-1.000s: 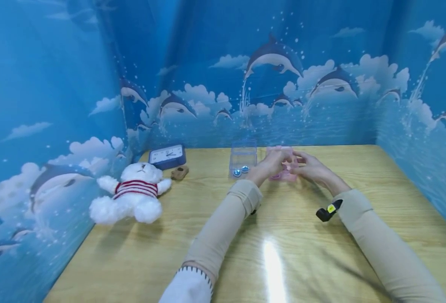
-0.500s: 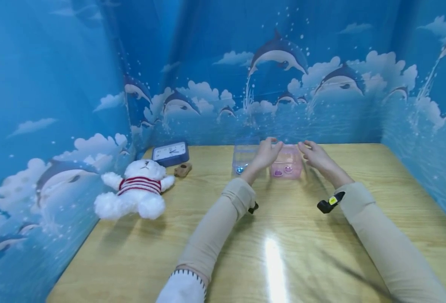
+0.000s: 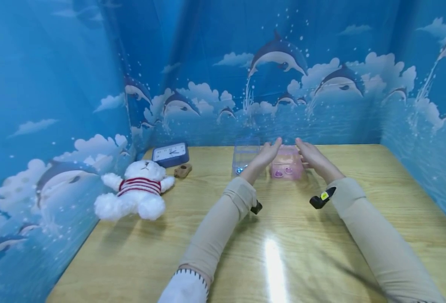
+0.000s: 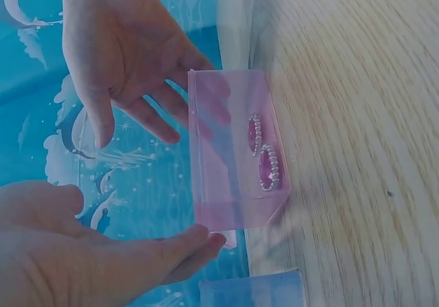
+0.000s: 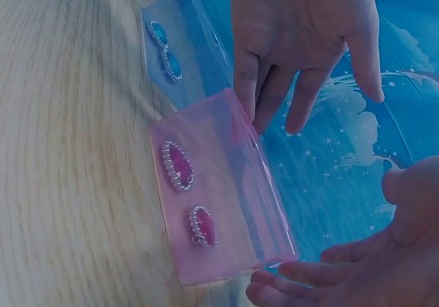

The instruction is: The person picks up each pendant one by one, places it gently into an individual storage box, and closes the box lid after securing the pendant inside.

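Note:
A clear pink plastic box (image 3: 286, 163) stands at the back of the table. Two pink gems edged with silvery beads (image 4: 267, 166) lie inside it, apparently a pair of earrings. My left hand (image 3: 264, 158) is at its left side, fingers extended and thumb raised, the fingertips near the box's wall. On the opposite side is my right hand (image 3: 314, 159), fingers spread and palm facing the box. In the right wrist view, the right hand's fingertips (image 5: 264, 290) are close by the box's near end; whether they touch it is unclear. Neither hand holds anything.
Left of the pink box stands a clear bluish box (image 3: 242, 159) holding two blue gems (image 5: 171, 65). Farther left are a brown wooden piece (image 3: 183, 170), a blue clock (image 3: 171, 154) and a white plush bear (image 3: 141, 187). A dolphin-print curtain (image 3: 223, 84) hangs behind the table.
My left hand has left the top of the pink box and moved to its left side. My right hand has drawn back to the right side, and the fingers of both have straightened.

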Demonstrator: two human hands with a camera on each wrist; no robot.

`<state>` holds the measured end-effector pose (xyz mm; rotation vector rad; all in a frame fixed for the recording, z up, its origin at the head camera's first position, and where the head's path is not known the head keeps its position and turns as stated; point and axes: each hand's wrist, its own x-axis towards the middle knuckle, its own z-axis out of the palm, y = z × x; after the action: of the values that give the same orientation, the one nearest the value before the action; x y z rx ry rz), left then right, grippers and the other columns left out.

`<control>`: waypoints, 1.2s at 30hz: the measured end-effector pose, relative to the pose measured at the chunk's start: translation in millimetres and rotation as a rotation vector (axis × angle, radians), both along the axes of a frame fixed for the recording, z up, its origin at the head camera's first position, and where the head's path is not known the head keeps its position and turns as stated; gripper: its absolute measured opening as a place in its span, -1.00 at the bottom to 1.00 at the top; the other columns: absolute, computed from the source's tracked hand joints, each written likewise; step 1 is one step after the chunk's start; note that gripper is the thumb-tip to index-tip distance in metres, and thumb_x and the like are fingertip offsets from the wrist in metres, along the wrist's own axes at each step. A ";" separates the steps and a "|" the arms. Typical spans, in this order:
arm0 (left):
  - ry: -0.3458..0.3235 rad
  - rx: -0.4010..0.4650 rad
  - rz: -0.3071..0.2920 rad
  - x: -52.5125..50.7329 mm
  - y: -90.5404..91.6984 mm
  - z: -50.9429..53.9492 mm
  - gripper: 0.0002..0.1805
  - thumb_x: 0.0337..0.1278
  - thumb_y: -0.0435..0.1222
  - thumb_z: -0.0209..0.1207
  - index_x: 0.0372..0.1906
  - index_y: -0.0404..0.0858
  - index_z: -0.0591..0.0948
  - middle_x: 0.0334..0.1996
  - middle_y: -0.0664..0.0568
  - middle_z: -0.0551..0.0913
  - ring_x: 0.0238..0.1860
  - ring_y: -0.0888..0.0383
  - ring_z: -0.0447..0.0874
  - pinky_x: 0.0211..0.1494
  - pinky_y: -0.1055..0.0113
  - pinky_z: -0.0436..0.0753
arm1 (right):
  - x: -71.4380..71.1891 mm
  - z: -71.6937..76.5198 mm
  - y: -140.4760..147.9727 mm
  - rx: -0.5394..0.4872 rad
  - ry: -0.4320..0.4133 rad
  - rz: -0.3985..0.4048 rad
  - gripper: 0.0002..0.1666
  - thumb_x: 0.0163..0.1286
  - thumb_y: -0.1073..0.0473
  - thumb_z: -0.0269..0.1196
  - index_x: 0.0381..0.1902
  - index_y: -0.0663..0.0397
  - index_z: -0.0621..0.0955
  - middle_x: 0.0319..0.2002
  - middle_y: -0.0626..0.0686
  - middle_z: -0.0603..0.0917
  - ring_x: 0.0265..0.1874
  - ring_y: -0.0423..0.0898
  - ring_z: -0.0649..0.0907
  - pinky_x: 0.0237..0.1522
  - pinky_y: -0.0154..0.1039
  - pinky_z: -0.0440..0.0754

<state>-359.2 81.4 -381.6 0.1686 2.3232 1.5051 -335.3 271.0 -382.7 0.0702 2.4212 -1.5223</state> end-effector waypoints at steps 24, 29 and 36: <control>0.033 0.087 0.062 -1.3 0.4 -10.4 0.13 0.40 0.41 -0.04 0.74 -0.12 -0.19 0.76 -0.10 -0.18 0.76 -0.16 -0.18 0.77 -0.23 -0.04 | 2.7 -3.2 -1.0 -0.107 0.063 -0.044 0.07 0.63 -0.48 -0.41 0.67 0.00 -0.54 0.68 0.47 -0.13 0.55 0.59 0.18 0.57 0.38 0.31; 0.078 0.110 0.039 1.7 0.0 -10.7 0.06 0.43 0.41 -0.06 0.73 -0.10 -0.08 0.74 -0.14 -0.03 0.73 -0.20 -0.02 0.73 -0.28 0.08 | 1.7 -2.9 -1.8 -0.139 0.072 -0.052 -0.01 0.64 -0.45 -0.41 0.69 -0.15 -0.50 0.66 0.48 -0.12 0.53 0.63 0.19 0.53 0.41 0.36; 0.176 0.085 -0.013 3.5 -1.6 -12.2 -0.10 0.55 0.37 -0.29 0.63 -0.20 0.20 0.62 -0.22 0.27 0.62 -0.22 0.25 0.67 -0.21 0.29 | 3.5 -5.0 -1.0 -0.090 0.109 -0.057 -0.06 0.68 -0.39 -0.44 0.74 0.01 -0.26 0.62 0.50 -0.03 0.55 0.60 0.19 0.55 0.39 0.36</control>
<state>-355.7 79.8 -393.8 0.3510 2.3878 1.6437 -331.8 270.1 -387.7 0.0389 2.4486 -1.7004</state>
